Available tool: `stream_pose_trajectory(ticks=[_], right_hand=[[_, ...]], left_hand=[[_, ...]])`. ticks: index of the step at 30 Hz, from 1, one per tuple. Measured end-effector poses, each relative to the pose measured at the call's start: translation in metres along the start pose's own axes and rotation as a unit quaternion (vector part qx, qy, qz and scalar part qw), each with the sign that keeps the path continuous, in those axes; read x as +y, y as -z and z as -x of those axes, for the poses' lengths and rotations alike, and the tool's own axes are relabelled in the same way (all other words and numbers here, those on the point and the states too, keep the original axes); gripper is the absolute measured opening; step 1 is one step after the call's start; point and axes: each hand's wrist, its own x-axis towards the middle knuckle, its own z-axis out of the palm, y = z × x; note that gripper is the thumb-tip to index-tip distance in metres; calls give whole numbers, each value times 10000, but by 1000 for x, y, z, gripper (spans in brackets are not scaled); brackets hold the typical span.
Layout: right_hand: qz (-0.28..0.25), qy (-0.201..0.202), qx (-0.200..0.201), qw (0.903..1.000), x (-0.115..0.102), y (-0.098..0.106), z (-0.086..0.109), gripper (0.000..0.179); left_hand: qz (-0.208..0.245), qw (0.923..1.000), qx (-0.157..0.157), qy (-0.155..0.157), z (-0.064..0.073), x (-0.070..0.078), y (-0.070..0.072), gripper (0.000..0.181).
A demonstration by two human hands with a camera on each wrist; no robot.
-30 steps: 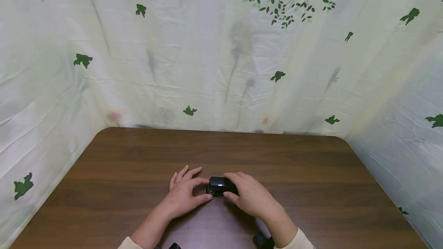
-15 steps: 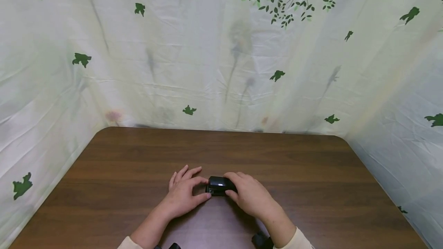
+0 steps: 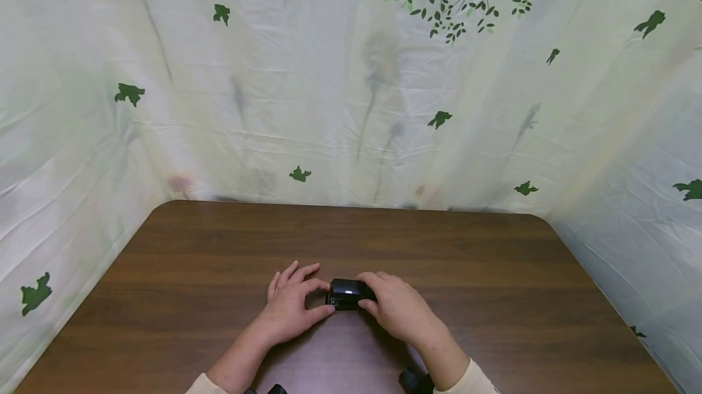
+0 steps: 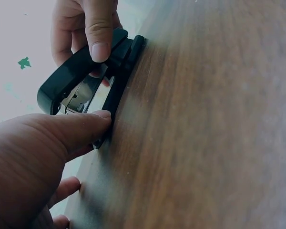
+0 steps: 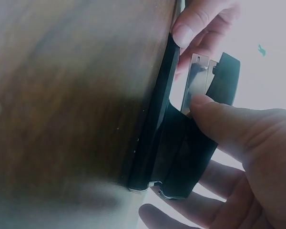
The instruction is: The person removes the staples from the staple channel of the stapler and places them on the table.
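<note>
A black stapler (image 3: 345, 294) sits on the wooden table between my two hands, its base flat on the surface. In the left wrist view its top cover (image 4: 69, 78) is raised from the base (image 4: 118, 90), and the metal staple magazine (image 4: 81, 98) shows between them. My left hand (image 3: 290, 315) pinches the front end of the base with thumb and index finger, the other fingers spread. My right hand (image 3: 403, 312) grips the upper part from the rear. In the right wrist view its thumb (image 5: 209, 112) lies against the metal magazine (image 5: 195, 78).
The brown table (image 3: 466, 260) stretches out beyond both hands to a rounded far edge. White cloth (image 3: 329, 77) with leaf prints hangs behind and along both sides. Black devices show near the wrists, one by the right wrist (image 3: 415, 380).
My right thumb has shifted slightly to the right along the stapler. The left hand keeps its pinch on the base, nearly still.
</note>
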Motion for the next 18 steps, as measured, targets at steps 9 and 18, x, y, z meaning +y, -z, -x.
stream_pose_trajectory(ticks=[9, 18], right_hand=[[15, 12, -16, 10000, 2, 0, -1, 35], [-44, -16, 12, 10000, 4, 1, -2, 37]], left_hand=[[0, 10000, 8, 5, 0, 1, 1, 25], [-22, 10000, 16, -26, 1, 1, 1, 26]])
